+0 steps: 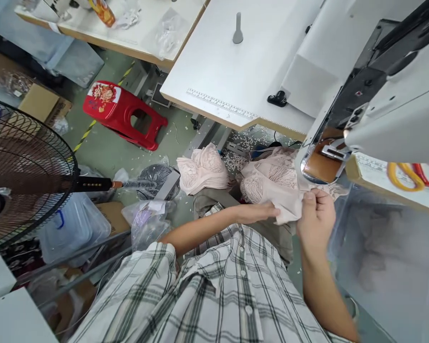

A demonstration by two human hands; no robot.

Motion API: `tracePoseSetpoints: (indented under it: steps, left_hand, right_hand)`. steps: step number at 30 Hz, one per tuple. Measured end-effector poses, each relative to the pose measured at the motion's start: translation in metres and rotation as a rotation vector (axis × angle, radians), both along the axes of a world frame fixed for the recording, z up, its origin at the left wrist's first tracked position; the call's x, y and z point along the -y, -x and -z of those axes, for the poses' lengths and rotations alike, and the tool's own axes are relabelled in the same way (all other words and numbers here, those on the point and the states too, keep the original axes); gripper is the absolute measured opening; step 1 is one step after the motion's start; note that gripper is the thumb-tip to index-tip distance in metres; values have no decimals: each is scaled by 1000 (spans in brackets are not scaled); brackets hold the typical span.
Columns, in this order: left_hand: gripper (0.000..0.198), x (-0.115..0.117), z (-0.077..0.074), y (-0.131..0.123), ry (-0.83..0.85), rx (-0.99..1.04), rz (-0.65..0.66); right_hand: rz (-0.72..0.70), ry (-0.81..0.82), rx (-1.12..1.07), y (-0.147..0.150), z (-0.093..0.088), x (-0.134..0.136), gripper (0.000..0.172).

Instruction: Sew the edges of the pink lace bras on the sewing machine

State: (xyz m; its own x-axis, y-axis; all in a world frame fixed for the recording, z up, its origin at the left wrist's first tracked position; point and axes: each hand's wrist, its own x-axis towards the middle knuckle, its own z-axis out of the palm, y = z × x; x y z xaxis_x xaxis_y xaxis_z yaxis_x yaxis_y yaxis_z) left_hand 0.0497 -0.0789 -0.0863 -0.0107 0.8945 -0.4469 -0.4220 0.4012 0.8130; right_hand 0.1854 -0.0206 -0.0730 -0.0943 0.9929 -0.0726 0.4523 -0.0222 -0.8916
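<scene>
A pale pink lace bra (pixel 268 178) lies across my lap, below the sewing machine's narrow arm. My left hand (pixel 259 213) grips its smooth fabric edge from the left. On the other side, my right hand (pixel 316 214) is closed in a pinch on the same edge, so a short stretch of cloth spans the gap between them. Part of the bra's far side is hidden under the sewing machine (pixel 323 162). Beside it, on my left thigh, rests a stack of similar pink bras (pixel 202 169).
A white sewing table (pixel 214 62) with a printed ruler edge stands ahead. Scissors (pixel 405 177) with yellow handles lie on the right ledge above a translucent bin (pixel 389 257). A black fan (pixel 25 176) stands left, and a red stool (pixel 125 114) is on the floor.
</scene>
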Motion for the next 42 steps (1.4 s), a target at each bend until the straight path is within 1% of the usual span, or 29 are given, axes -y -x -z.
tracePoseSetpoints:
  steps: [2,4,6,7,8,9,10,12,13,14,16,17,18,19,20,21,22,24,25,26,27,28,30,31,33,35,38,40,42]
  left_hand:
    - [31,-3,3,-12,28,34,-62]
    - [36,-6,4,-20,53,14,-142]
    - [37,-7,1,-21,51,-15,-216]
    - [37,-7,-1,-18,31,-45,-229]
    - [38,-7,-5,-12,-3,-89,-212]
    - [39,-6,-10,-4,-51,-144,-157]
    - [40,-5,-17,5,-105,-208,-68]
    - [42,-4,-33,22,-199,-309,191]
    - [42,-4,-42,30,-218,-342,305]
    - [40,-4,-50,36,-229,-376,402]
    - [35,-6,-63,43,-235,-465,516]
    - [33,-7,-68,44,-231,-503,552]
    - [32,-9,-72,44,-220,-531,578]
    - [32,-11,-75,44,-203,-545,598]
    - [32,-14,-78,44,-185,-546,605]
    - [30,-16,-80,44,-171,-537,593]
    - [26,-18,-81,45,-166,-522,565]
    - [17,-21,-83,46,-164,-491,463]
    - [17,-22,-83,47,-147,-476,398]
    - [20,-22,-82,47,-118,-462,332]
    - [24,-23,-81,46,-83,-443,267]
    - [28,-23,-79,45,-51,-416,207]
    - [32,-23,-75,39,-10,-344,114]
    - [32,-23,-73,36,-5,-311,87]
    - [31,-23,-72,28,-9,-275,45]
    - [30,-22,-72,22,-17,-262,-3]
    - [31,-19,-73,17,-26,-231,-51]
    - [33,-17,-73,16,-36,-237,-37]
    - [30,-17,-69,13,-52,-282,6]
  right_hand:
    - [55,-88,78,16,1,16,36]
    - [63,-133,136,27,4,27,36]
    - [46,-125,139,29,8,31,34]
    - [18,-113,121,25,8,31,33]
    - [-12,-116,99,20,7,30,31]
    - [-48,-143,87,12,5,26,29]
    - [-85,-200,90,4,0,22,27]
    - [-206,-356,129,-11,-13,9,28]
    - [-320,-400,156,-17,-21,2,31]
    - [-474,-396,178,-21,-29,-4,32]
    - [-789,-272,193,-24,-42,-14,28]
    - [-894,-195,194,-24,-46,-17,23]
    - [-944,-131,194,-24,-49,-19,20]
    - [-939,-89,190,-24,-50,-19,17]
    - [-886,-62,182,-24,-50,-18,15]
    - [-794,-44,169,-25,-49,-17,13]
    - [-671,-34,153,-27,-47,-16,12]
    - [-377,-63,128,-32,-44,-12,13]
    - [-250,-95,132,-34,-43,-11,12]
    - [-170,-130,147,-36,-43,-9,9]
    - [-145,-167,168,-36,-44,-7,6]
    - [-165,-207,187,-36,-45,-5,7]
    - [-261,-301,194,-31,-47,-1,15]
    - [-297,-358,180,-27,-48,1,18]
    - [-320,-464,146,-18,-48,4,20]
    - [-316,-505,140,-11,-46,6,19]
    - [-306,-457,138,-3,-41,6,19]
    - [-274,-395,129,-2,-38,5,20]
    - [-234,-307,124,-5,-37,2,20]
